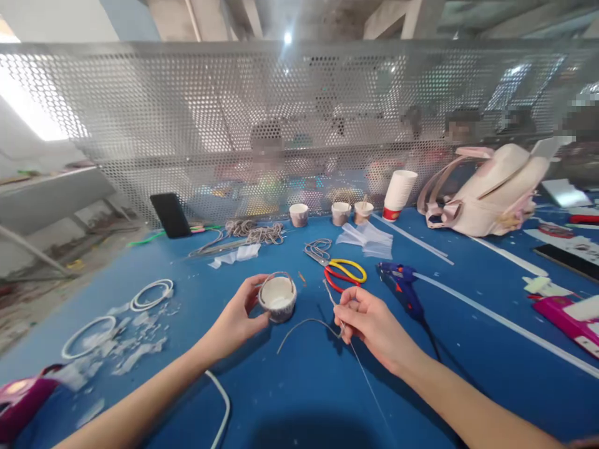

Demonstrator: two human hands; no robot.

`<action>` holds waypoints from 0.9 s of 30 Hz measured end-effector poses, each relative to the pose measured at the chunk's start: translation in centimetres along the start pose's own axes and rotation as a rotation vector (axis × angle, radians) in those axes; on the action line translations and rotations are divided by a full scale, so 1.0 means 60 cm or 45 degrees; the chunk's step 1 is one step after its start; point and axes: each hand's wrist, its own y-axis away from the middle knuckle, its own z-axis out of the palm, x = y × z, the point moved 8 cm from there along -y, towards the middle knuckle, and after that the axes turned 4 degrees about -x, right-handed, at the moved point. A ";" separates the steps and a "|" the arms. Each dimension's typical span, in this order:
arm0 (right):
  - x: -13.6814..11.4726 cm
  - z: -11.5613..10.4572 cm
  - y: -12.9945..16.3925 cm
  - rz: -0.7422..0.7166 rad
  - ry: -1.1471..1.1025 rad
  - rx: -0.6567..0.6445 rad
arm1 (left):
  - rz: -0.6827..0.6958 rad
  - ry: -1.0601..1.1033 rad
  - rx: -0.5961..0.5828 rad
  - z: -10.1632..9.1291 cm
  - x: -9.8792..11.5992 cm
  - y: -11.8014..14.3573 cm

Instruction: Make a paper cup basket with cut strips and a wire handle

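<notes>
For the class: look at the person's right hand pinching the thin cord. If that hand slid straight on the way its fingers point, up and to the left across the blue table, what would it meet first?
Most likely the small white cup held by the left hand. The right hand points its fingers that way, with only the cord and bare table between, though depth is hard to judge.

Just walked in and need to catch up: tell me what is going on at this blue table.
A person works with bare hands at the blue table. The left hand holds a small white cup with a thin handle arching over it. The right hand pinches a thin grey cord that curves across the table beside the cup. Scissors with yellow and red handles and a blue glue gun lie just beyond the hands.
</notes>
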 end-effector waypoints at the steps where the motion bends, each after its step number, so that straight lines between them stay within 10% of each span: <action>1: 0.000 0.003 0.000 -0.007 0.012 0.000 | -0.001 0.008 0.010 -0.001 -0.002 0.002; 7: -0.001 0.020 0.005 -0.028 0.053 -0.030 | 0.043 -0.028 0.076 -0.017 -0.006 0.007; 13: -0.011 0.038 0.010 -0.017 0.015 -0.032 | 0.294 -0.360 0.460 -0.054 0.055 0.060; 21: -0.023 0.083 0.000 -0.100 -0.012 0.007 | 0.707 -0.465 -0.482 0.113 0.147 0.150; 27: -0.015 0.102 -0.018 -0.155 0.028 0.046 | 0.023 0.100 -0.557 0.132 0.100 0.135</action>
